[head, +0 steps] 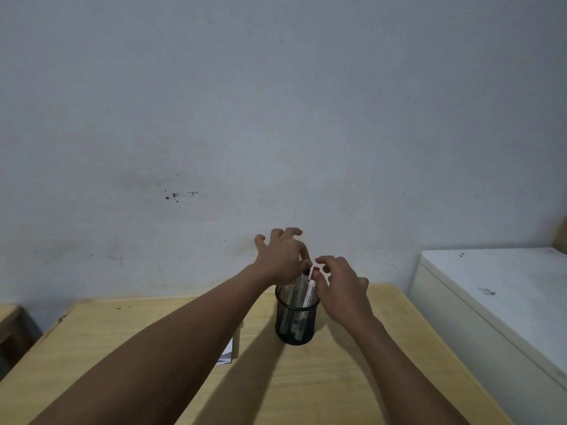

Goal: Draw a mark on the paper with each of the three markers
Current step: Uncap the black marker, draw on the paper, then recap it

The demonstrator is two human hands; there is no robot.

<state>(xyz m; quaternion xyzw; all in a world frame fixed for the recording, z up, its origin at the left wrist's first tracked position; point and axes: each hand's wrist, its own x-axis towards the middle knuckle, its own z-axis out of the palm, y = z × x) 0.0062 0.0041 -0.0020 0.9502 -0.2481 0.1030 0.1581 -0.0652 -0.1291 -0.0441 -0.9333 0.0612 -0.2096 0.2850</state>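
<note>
Hands [280, 256] [342, 289] spread-fingered over my cup [296, 320], empty, reaching the upright markers [305, 289]; paper [227, 354] waits left.

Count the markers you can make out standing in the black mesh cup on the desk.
2 show clearly: a dark-capped marker on the left and a red-capped marker beside it, both in the mesh cup. A third may be hidden behind the left hand.

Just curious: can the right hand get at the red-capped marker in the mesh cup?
Probably yes. The right hand hovers open beside the red-capped marker, whose top sticks above the mesh cup; nothing lies between.
</note>
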